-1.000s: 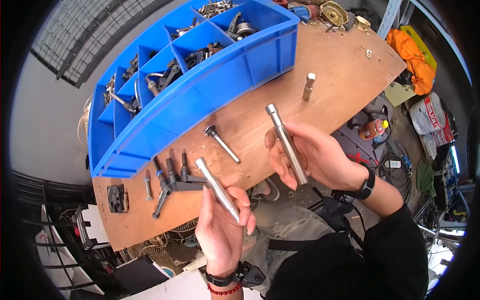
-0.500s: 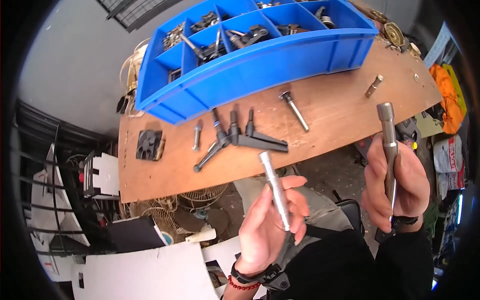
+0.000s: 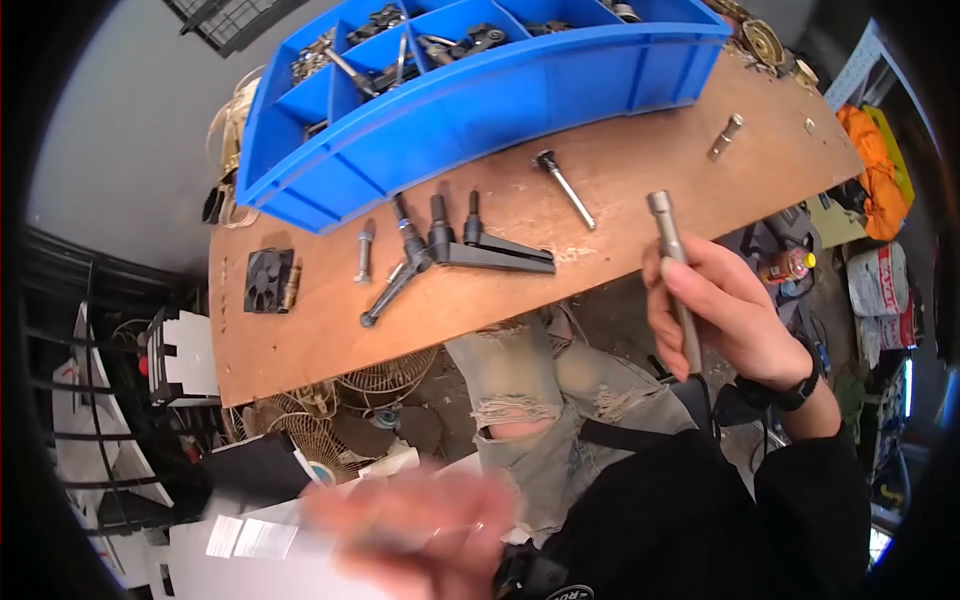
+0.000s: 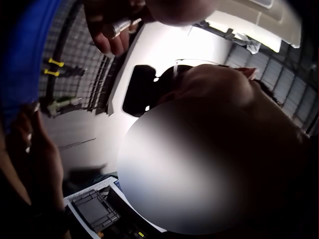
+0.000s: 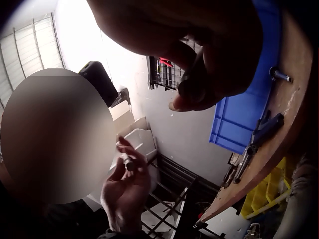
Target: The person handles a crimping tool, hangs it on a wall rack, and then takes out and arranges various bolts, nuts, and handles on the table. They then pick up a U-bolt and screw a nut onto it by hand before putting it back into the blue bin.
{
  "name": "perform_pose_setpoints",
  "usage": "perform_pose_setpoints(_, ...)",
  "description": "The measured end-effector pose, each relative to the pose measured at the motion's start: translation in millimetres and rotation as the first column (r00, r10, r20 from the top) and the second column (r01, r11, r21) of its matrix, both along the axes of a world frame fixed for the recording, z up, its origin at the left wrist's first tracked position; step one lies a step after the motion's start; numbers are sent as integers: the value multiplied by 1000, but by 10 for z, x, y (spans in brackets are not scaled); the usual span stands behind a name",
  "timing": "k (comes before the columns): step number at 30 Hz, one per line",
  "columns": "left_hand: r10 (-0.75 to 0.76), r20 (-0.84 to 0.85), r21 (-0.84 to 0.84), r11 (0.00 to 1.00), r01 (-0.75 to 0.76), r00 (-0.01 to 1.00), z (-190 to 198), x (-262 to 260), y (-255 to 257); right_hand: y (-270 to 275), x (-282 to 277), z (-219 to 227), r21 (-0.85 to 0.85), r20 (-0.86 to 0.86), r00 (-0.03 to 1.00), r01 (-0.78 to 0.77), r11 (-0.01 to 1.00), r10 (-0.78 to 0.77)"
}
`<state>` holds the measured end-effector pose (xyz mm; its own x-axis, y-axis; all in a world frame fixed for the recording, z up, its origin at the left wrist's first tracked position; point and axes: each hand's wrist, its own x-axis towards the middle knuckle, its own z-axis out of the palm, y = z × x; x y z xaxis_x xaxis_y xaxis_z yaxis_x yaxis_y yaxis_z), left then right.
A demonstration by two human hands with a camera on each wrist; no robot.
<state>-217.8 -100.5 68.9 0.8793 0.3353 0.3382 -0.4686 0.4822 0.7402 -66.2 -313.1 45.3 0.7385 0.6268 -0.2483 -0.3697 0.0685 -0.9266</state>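
Note:
My right hand (image 3: pixel 730 310) grips a long steel socket-like rod (image 3: pixel 672 235) near the table's front edge, its wider end pointing up. The left hand (image 3: pixel 420 530) is a blur low in the head view, off the table and over the white boards. In the left wrist view, its fingers hold a shorter silver rod (image 4: pixel 119 28). The right wrist view shows that hand too, with the end of the rod (image 5: pixel 129 164) between fingers and thumb. On the table, a steel pin with a black head (image 3: pixel 568 190) lies nearest the right hand.
A blue divided bin (image 3: pixel 480 120) of metal parts stands along the table's back. A black legged bracket (image 3: pixel 490 257), a bolt (image 3: pixel 363 257), a small fan (image 3: pixel 268 281) and a short metal piece (image 3: pixel 726 137) lie on the wooden table (image 3: pixel 320 355).
The left hand has swung down and left, away from the table, with its rod. My right hand, still gripping the long rod, has moved up and left in the head view, which has also turned.

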Motion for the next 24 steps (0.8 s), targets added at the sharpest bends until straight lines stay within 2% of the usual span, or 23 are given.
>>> perform_pose_setpoints(1,-71,55,-126,989,77,996,185,-62,43,-20,-16,-7,-2,-10,1000,12,1000,-12)
perform_pose_setpoints(2,-110,117,-239,961,136,987,178,5,77,7,-12,-19,10,-18,1000,5,1000,-4)
perform_pose_setpoints(4,159,-72,-29,986,-162,985,-19,-54,-2,111,-8,-66,74,-41,999,1,997,2)
perform_pose_setpoints(5,190,-121,77,980,-182,974,-192,102,102,103,-8,-96,23,-27,1000,-9,1000,10)
perform_pose_setpoints(7,27,-274,83,997,-4,961,-390,302,206,131,-15,-100,9,-4,1000,-23,1000,23)
perform_pose_setpoints(9,-130,-271,-90,990,109,954,-463,412,165,173,1,-103,59,-15,999,-37,998,38)
perform_pose_setpoints(13,-252,-239,-257,948,189,938,-450,486,83,153,9,-58,45,-5,1000,-28,999,29)
perform_pose_setpoints(14,-256,-268,-257,948,187,929,-426,492,93,159,19,-58,45,0,1000,-30,999,30)
perform_pose_setpoints(20,-301,-191,-290,927,239,934,-522,480,154,203,29,-91,53,-5,1000,-25,998,25)
perform_pose_setpoints(24,-337,-184,-244,926,289,923,-539,448,168,239,16,-89,47,-6,1000,-29,998,30)
